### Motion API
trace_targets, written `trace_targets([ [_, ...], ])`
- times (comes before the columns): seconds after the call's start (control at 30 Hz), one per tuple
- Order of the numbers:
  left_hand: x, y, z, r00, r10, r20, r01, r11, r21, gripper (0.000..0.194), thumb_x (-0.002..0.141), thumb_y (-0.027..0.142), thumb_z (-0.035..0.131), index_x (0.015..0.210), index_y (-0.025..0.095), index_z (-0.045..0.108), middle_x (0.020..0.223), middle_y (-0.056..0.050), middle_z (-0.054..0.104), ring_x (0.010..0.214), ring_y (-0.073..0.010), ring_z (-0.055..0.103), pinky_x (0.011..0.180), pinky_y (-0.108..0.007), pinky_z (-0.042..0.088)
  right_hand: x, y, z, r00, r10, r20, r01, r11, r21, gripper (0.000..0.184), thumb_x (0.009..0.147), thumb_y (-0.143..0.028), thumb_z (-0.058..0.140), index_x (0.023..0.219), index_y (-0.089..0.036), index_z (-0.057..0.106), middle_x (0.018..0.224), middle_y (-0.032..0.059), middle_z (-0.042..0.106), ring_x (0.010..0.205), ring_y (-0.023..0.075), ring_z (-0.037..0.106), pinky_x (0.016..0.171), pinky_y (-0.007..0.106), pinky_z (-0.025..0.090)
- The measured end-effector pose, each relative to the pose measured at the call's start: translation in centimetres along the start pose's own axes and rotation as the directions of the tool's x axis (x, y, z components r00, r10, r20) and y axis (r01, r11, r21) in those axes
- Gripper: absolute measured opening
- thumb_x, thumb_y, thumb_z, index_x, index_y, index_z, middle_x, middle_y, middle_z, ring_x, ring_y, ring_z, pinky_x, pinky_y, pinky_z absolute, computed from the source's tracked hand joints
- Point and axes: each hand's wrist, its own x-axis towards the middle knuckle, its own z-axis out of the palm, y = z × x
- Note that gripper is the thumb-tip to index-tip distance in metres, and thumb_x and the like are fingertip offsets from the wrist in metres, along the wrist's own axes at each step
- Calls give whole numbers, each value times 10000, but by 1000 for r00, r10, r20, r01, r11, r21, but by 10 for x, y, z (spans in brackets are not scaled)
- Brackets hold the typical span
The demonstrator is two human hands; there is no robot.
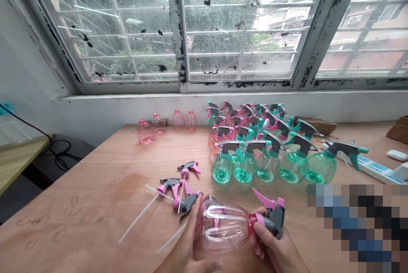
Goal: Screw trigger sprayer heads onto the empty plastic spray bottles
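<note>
Nearest the camera, a bare left hand point(191, 237) is cupping the base end of a transparent pink plastic bottle point(225, 227), which is lying sideways above the table. A bare right hand point(280, 245) is closing on the pink collar of a pink-and-grey trigger spray head point(274, 217), which is sitting at the bottle's neck and pointing away to the right.

Beyond them, a grey metal-framed window point(239, 30) with peeling dark patches is spanning the background. A brown wooden table point(105, 205) is stretching beneath the hands and reaching the white wall point(105, 109). Right of centre, a dense group of pink and green spray bottles point(244, 169) is standing upright on it, with five green-tinted ones forming the front row.

To the right of the group, a white-and-blue power strip point(372, 166) is lying near a small white plastic object point(397, 154). Toward the wall on the left, four open pink bottles point(145, 132) are standing without spray heads, two of them side by side. Just left of the held bottle, loose pink-and-black spray heads point(188, 203) are lying in a cluster, their thin whitish tubes point(138, 218) extending across the wood, some crossing.
</note>
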Motion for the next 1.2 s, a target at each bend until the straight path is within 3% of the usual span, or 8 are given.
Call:
trace_targets([
  [0.13, 2, 0, -2, 999, -22, 23, 23, 999, -36, 1050, 797, 447, 825, 1608, 361, 163, 1732, -71, 88, 1557, -367, 223, 1221, -491, 315, 0, 0, 0, 1000, 9, 5, -9, 1000, -22, 463, 765, -577, 830, 902, -210, 583, 525, -34, 640, 427, 102, 518, 420, 188, 384],
  [0.37, 1, -2, 0, 999, -33, 3, 33, 999, 18, 927, 909, 353, 724, 1603, 417, 112, 1734, -33, 105, 1589, -302, 128, 1272, -470, 194, 1, 2, -1, 1000, 9, 12, -10, 1000, 19, 438, 754, -556, 847, 883, -216, 603, 524, -34, 654, 424, 110, 522, 408, 192, 383],
  [0.53, -1, -7, -7, 1000, -19, 16, 17, 993, 119, 1148, 810, 461, 806, 1621, 330, 3, 1739, -79, 63, 1594, -333, 48, 1289, -502, 53, 1, 2, -1, 1000, -3, 13, 3, 1000, 18, 409, 768, -537, 842, 881, -219, 611, 532, -27, 666, 424, 122, 534, 406, 202, 382],
  [0.73, 1, -3, -6, 998, -62, 4, 62, 994, 93, 1053, 843, 434, 780, 1624, 319, 83, 1740, -67, 66, 1591, -338, 80, 1290, -495, 94, 1, 2, -2, 1000, 5, 13, -5, 1000, 16, 414, 762, -539, 845, 876, -216, 613, 532, -24, 664, 423, 118, 527, 411, 200, 384],
  [0.9, 0, 5, 1, 997, -79, -21, 80, 997, 24, 993, 882, 383, 754, 1610, 399, 79, 1738, -32, 101, 1593, -283, 109, 1290, -454, 141, 1, 5, -4, 1000, -10, 22, 10, 1000, -9, 405, 790, -533, 825, 913, -222, 598, 541, -25, 667, 418, 113, 533, 407, 188, 386],
  [1.03, -2, 6, 1, 998, -56, -20, 57, 998, 27, 1127, 811, 436, 814, 1612, 375, 24, 1739, -50, 96, 1593, -316, 86, 1294, -466, 79, 2, 5, -3, 1000, -10, 25, 10, 1000, 12, 404, 784, -527, 832, 903, -218, 600, 543, -17, 674, 416, 114, 533, 405, 186, 379],
  [1.2, -1, 4, -1, 996, -81, 29, 82, 995, -60, 1073, 830, 439, 796, 1614, 372, 67, 1742, -45, 53, 1588, -345, 96, 1277, -481, 182, 1, 3, -3, 1000, 4, 15, -4, 1000, 20, 415, 768, -535, 843, 892, -216, 608, 540, -15, 677, 421, 127, 546, 405, 196, 392],
])
